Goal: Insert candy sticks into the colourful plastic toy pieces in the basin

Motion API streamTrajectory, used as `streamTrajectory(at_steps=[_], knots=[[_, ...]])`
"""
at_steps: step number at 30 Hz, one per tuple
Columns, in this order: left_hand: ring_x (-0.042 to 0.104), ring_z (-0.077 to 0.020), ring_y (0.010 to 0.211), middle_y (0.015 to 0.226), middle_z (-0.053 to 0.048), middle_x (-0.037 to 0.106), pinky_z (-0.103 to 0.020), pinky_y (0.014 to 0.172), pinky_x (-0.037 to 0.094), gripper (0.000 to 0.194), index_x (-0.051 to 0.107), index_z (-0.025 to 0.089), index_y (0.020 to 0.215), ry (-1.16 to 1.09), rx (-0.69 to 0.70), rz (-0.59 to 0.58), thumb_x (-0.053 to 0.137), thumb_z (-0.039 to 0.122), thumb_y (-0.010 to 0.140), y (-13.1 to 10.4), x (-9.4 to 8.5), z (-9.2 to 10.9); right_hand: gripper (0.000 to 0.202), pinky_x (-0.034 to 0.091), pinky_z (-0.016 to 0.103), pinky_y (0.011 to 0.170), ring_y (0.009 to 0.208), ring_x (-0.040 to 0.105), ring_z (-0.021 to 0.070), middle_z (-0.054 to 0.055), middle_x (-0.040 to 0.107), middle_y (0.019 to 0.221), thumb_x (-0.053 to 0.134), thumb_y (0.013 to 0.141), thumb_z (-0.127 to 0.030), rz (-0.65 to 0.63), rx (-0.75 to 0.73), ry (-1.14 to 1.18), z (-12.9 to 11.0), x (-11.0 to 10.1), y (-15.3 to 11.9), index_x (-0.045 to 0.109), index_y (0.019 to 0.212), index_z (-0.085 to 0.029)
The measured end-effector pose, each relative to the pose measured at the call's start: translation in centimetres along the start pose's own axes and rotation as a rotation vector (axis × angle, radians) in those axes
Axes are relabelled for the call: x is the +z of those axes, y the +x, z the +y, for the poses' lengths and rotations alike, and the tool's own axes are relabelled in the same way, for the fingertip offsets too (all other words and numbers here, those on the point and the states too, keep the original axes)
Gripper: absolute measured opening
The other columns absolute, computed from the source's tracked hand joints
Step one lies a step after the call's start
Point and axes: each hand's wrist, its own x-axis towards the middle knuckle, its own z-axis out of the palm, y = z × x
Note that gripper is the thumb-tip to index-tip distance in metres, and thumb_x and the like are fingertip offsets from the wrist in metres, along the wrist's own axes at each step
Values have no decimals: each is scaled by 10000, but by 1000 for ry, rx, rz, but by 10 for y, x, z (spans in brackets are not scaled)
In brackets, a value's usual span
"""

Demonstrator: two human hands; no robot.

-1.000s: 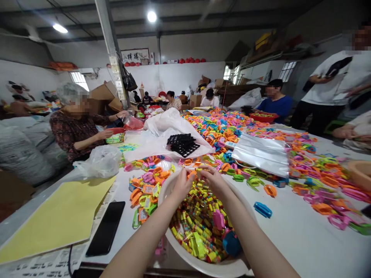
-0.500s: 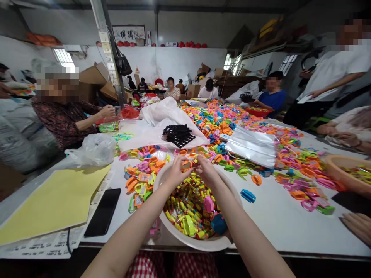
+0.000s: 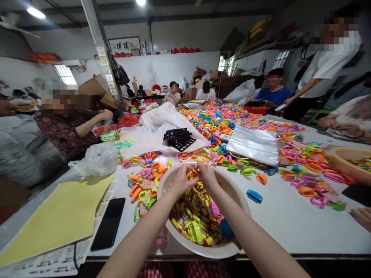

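Note:
A white basin (image 3: 246, 200) at the table's front edge holds many small yellow candy-like pieces (image 3: 188, 212), with a lime-green toy (image 3: 196, 231), a pink one (image 3: 214, 208) and a blue one (image 3: 225, 229) among them. Over the basin's far part, my left hand (image 3: 183, 179) is closed round an orange watch-like toy (image 3: 192, 174). My right hand (image 3: 205, 174) is beside it, fingers pinched together near the toy's upper right; what they grip is too small to make out.
Left of the basin lie a black phone (image 3: 108, 224) and yellow paper (image 3: 58, 216). Colourful toys (image 3: 217, 116) spread behind and right, with black trays (image 3: 179, 139) and a silver sheet (image 3: 253, 144). Several people sit round the table; one person (image 3: 330, 73) stands at right.
The view has tilted up and shifted slightly left. My hands remain close together over the basin, fingertips nearer each other. The standing person's arm has reached down toward the person in blue.

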Motion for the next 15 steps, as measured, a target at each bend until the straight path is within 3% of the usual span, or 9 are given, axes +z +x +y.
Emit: streamTrajectory(at_steps=[5,11,15], knots=[[545,-166,880,919,-17,558,-315,843,433,274,444,193,897,8,-36,15,643,250,717,0,1,0,353,361,251,520,535,396,114,-22,473,568,588,669,-525,-48,-1,75,-4,7,-2,479,623,-191],[541,-159,862,909,-9,559,-305,836,429,279,433,196,889,34,-47,6,637,218,700,0,3,-3,365,393,252,521,534,428,113,-16,506,572,649,619,-513,-15,64,141,0,8,0,513,610,-173],[539,-159,857,901,-7,557,-302,824,428,279,434,200,884,62,-58,4,634,204,690,-1,3,-3,352,446,253,551,603,528,127,10,587,687,613,763,-493,62,63,51,10,4,3,596,732,-143]])
